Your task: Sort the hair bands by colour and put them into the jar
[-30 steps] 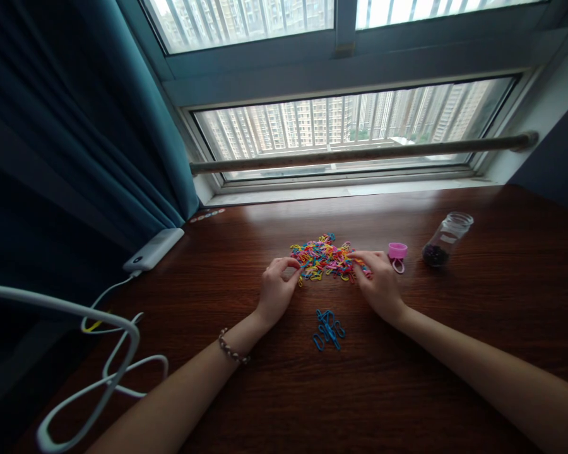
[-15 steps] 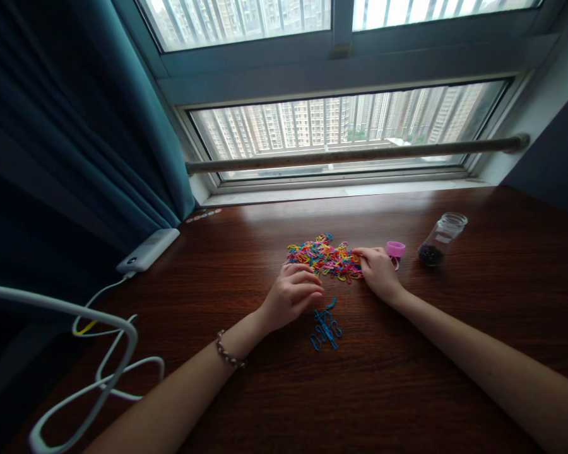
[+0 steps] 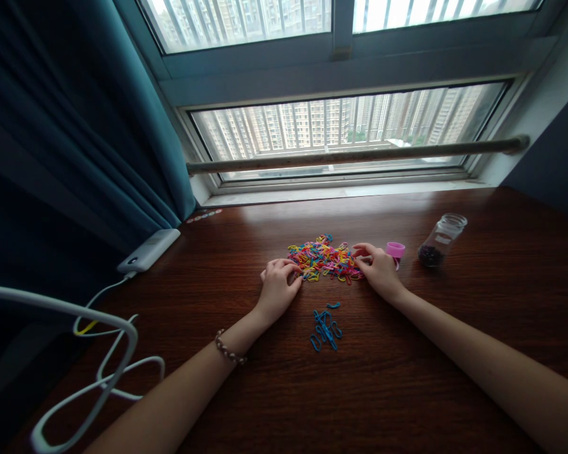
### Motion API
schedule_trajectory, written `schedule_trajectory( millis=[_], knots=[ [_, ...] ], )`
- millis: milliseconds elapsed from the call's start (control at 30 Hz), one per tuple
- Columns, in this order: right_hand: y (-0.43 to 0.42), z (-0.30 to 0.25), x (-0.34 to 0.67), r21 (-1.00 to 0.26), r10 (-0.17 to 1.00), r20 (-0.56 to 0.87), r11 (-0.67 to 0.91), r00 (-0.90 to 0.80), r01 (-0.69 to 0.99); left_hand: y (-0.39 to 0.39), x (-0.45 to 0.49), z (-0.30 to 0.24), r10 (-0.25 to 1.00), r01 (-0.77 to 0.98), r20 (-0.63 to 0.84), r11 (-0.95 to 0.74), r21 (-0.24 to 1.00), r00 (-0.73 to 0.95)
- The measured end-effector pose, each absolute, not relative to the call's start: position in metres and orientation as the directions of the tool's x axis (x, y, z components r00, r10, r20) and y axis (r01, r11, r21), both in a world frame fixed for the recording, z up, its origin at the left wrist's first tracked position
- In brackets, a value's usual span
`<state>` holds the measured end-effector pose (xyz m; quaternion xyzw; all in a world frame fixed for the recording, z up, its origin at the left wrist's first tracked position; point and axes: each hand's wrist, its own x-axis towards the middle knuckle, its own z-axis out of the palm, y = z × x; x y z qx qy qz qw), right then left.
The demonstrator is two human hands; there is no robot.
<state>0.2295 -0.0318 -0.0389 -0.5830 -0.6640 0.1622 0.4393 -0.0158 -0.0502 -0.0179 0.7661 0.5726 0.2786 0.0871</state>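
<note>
A heap of small coloured paper clips (image 3: 324, 257) lies on the dark wooden table (image 3: 274, 403) near the window. My left hand (image 3: 277, 287) rests at the heap's left edge with its fingers curled inward; what they hold, if anything, is hidden. At the heap's right edge, the fingertips of my right hand (image 3: 377, 268) are pinched among the clips. A small separate group of blue clips (image 3: 325, 325) lies closer to me, between my forearms. A beaded bracelet (image 3: 228, 353) is on my left wrist.
A pink lid (image 3: 396, 248) sits just right of my right hand, and a tilted glass jar (image 3: 440, 239) with dark contents lies beyond it. A white power bank (image 3: 147, 250) and looping white cable (image 3: 99, 372) are at the left, beside a teal curtain (image 3: 76, 126).
Half a second ago my left hand was over the blue group; it has moved back to the heap's left edge. One more blue clip lies there. My right hand stayed at the heap.
</note>
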Motion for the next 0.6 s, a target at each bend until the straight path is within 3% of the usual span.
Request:
schedule_trajectory(
  millis=[200,600],
  knots=[
    [-0.0326,-0.0361,0.2297,-0.655,0.918,0.397,0.291,-0.011,0.698,-0.0508,-0.0144,-0.0167,0.934,0.827,0.298,-0.322,0.462,0.197],
    [-0.0343,-0.0334,0.2287,-0.796,0.898,0.415,0.283,0.143,0.535,-0.0472,-0.0175,-0.0195,0.918,0.754,0.373,-0.337,0.563,0.132]
  ],
)
